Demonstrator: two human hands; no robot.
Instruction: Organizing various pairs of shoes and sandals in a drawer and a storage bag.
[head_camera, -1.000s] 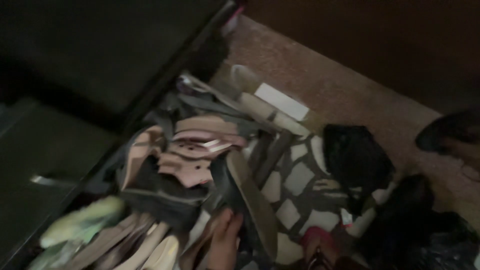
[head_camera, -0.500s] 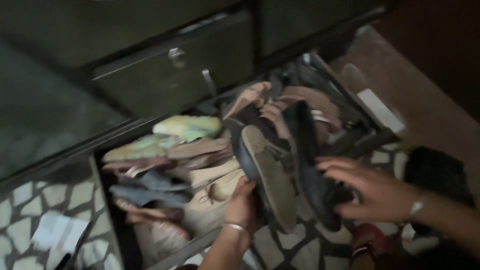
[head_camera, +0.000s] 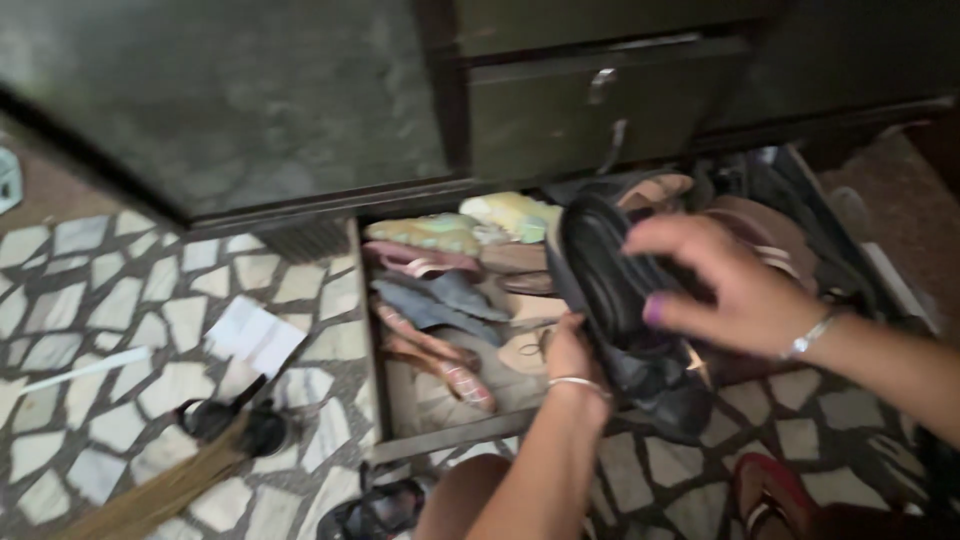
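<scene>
A pulled-out bottom drawer (head_camera: 440, 440) of a dark cabinet is packed with several shoes and sandals (head_camera: 440, 290). Over its right side, both my hands hold a black shoe (head_camera: 620, 310) tilted on its side. My right hand (head_camera: 720, 285) grips its top edge, a silver bracelet on the wrist. My left hand (head_camera: 572, 350), with a thin bangle, supports it from below and left. Pale green shoes (head_camera: 470, 225) lie at the drawer's back.
The dark cabinet (head_camera: 300, 100) has a closed drawer with a metal handle (head_camera: 610, 130) above. On the stone-patterned floor lie a white paper (head_camera: 255, 335), a broom (head_camera: 180, 470), a black sandal (head_camera: 385, 510) and a red shoe (head_camera: 765, 495). More shoes pile at right (head_camera: 780, 230).
The view swung left, revealing the floor, paper and broom. My hands lifted the black shoe higher over the drawer, the right hand now gripping its top.
</scene>
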